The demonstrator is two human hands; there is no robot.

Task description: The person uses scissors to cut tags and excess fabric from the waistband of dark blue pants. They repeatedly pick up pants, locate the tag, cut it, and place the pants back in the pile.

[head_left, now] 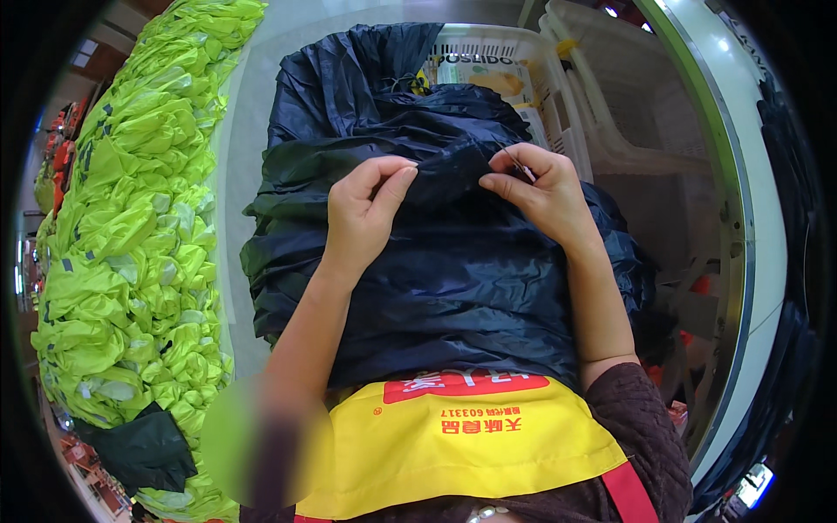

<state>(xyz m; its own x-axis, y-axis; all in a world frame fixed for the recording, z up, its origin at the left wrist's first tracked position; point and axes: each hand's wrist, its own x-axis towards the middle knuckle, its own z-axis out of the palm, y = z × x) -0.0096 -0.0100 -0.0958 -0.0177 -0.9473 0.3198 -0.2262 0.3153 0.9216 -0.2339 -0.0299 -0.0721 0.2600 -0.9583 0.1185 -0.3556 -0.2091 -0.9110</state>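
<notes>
A large heap of dark navy, slightly shiny fabric [453,279] lies in folds before me and reaches down to my apron. My left hand [370,196] is closed, with thumb and forefinger pinching an edge of this fabric. To its right, my right hand [545,187] pinches the same piece, so a short stretch of cloth is held raised between the two hands. A thin, metallic-looking tool [521,166] lies across the fingers of my right hand; its kind is too small to make out.
Bright yellow-green garments [131,279] are piled along the left, with a dark cloth piece [148,449] on the near end. White plastic baskets [562,87] stand behind the fabric at the right, one holding packages. A metal-edged table [741,261] runs along the right. My yellow apron [453,444] borders the fabric.
</notes>
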